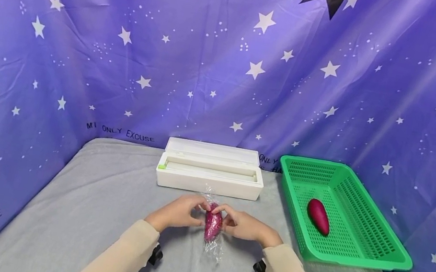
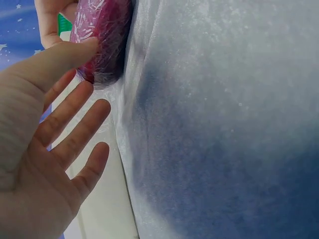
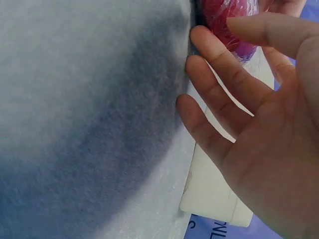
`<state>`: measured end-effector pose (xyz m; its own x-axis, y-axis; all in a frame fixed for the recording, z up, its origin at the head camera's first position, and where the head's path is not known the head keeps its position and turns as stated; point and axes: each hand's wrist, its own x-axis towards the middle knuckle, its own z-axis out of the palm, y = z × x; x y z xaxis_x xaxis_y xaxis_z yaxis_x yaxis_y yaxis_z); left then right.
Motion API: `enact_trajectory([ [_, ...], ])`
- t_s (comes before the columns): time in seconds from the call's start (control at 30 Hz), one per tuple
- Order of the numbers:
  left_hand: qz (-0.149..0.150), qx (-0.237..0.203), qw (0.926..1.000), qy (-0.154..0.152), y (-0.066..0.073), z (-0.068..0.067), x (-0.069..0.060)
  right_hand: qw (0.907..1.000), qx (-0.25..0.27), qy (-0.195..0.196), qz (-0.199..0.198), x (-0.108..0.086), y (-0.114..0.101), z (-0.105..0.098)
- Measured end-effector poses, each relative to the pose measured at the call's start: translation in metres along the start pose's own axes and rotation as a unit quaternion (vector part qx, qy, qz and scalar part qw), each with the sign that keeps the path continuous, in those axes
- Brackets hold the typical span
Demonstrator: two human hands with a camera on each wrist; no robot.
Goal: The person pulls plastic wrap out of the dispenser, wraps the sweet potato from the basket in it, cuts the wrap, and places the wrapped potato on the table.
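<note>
A dark pink, oval, tapered item [image 1: 213, 225] wrapped in clear film lies on the grey cloth between the two hands, film ends [image 1: 213, 251] sticking out at its front and back. My left hand [image 1: 184, 211] holds its left side; in the left wrist view the thumb of the left hand [image 2: 47, 134] touches the wrapped item [image 2: 107, 40], other fingers spread. From the right, my right hand [image 1: 245, 225] holds it too; in the right wrist view the thumb and a finger of that hand [image 3: 264, 109] are at the wrapped item [image 3: 232, 25].
Behind the hands stands a white box [image 1: 209, 185] with its lid [image 1: 213, 151] raised. On the right, a green basket [image 1: 301, 236] holds a similar dark pink item [image 1: 318, 216]. A purple star-patterned curtain [image 1: 195, 64] surrounds the grey-covered table [image 1: 78, 208].
</note>
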<state>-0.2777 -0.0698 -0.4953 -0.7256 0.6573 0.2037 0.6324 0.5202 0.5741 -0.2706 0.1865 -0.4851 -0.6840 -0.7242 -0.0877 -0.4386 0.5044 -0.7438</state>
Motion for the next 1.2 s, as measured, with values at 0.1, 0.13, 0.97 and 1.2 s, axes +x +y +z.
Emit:
enact_trajectory([
  [0.1,0.008,0.021,0.9997,-0.012,0.003,0.001,0.000,1.0000,-0.001,0.002,0.002,-0.001,-0.001,0.000],
  [0.13,0.012,0.031,0.9993,-0.019,0.004,0.002,0.000,1.0000,-0.003,0.002,0.003,-0.001,-0.002,0.000],
  [0.97,0.120,0.080,0.9880,-0.054,0.019,0.012,-0.005,0.9996,-0.027,0.000,-0.004,-0.005,-0.002,0.001],
  [1.2,0.079,-0.010,0.9954,-0.054,0.012,0.014,-0.006,0.9987,-0.049,0.010,-0.013,-0.008,0.001,0.008],
])
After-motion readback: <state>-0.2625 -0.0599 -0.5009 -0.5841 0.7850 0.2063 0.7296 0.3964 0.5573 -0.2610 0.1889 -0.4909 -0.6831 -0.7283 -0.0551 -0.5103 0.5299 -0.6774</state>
